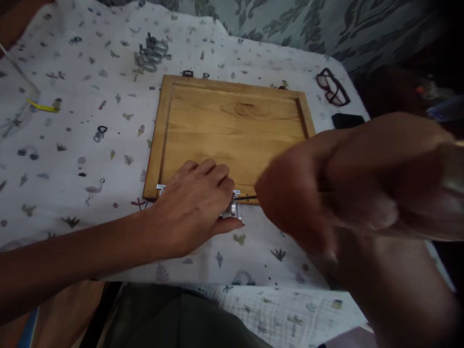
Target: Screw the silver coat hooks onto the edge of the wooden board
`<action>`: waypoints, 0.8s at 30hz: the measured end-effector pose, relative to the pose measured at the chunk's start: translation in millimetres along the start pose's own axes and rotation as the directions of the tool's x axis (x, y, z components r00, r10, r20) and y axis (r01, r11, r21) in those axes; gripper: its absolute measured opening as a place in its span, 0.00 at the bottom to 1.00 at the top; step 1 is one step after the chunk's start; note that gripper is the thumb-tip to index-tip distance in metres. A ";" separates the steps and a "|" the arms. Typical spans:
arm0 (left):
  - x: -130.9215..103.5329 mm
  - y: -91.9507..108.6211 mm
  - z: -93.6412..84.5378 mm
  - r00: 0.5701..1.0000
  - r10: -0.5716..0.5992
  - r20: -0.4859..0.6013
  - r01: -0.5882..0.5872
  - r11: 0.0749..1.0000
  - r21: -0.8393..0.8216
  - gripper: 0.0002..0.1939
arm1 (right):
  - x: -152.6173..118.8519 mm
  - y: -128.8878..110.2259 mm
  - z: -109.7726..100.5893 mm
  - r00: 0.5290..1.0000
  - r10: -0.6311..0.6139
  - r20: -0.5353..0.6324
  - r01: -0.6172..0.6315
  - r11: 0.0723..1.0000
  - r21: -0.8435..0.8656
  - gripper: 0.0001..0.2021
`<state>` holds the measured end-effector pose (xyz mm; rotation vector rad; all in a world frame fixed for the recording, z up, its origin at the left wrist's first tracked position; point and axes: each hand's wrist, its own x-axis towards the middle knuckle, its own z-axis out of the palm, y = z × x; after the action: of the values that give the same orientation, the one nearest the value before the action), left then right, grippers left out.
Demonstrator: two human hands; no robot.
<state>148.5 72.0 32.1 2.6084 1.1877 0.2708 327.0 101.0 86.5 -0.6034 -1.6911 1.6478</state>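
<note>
A framed wooden panel (224, 130) lies flat on the patterned cloth. My left hand (197, 203) rests on its near edge, fingers curled over a silver metal fitting (230, 209) with the thumb below it. Part of silver metal (161, 188) also shows left of the knuckles; the hand covers what lies between. My right hand (326, 188), close to the camera and blurred, is closed around a screwdriver (247, 197). Its thin dark shaft points left and reaches the fitting at the panel's edge. Most of the handle is hidden in the fist.
Several grey metal fittings (152, 52) stand grouped on the cloth (108, 159) at the back left. Glasses (332, 88) and a black object (347, 121) lie right of the panel. A yellow strip (42, 106) is at far left. Patterned fabric (290, 24) borders the far edge.
</note>
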 end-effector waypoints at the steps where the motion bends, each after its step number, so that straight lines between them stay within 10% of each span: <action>1: 0.0 -0.1 0.6 1.000 -0.003 0.003 0.003 1.000 0.017 0.19 | 0.7 1.8 -0.4 0.994 -0.040 0.106 0.035 0.998 0.046 0.35; 3: 0.3 -0.3 1.3 1.000 -0.015 0.021 0.014 0.999 0.053 0.21 | 2.5 3.5 2.8 0.980 -0.110 0.165 0.093 0.990 0.109 0.35; 14: 0.1 -0.9 2.6 1.000 0.007 0.001 -0.007 0.996 0.090 0.22 | 5.2 1.9 26.4 0.950 -0.132 -0.284 0.188 0.966 0.180 0.22; 24: 0.4 -0.3 0.3 1.000 0.008 -0.013 -0.007 0.996 0.088 0.20 | -2.9 4.2 32.0 0.902 -0.246 -0.356 0.314 0.938 0.149 0.23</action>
<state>148.7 72.5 31.7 2.6908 1.2210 0.2433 304.5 77.9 83.3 -0.4791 -1.2789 1.3974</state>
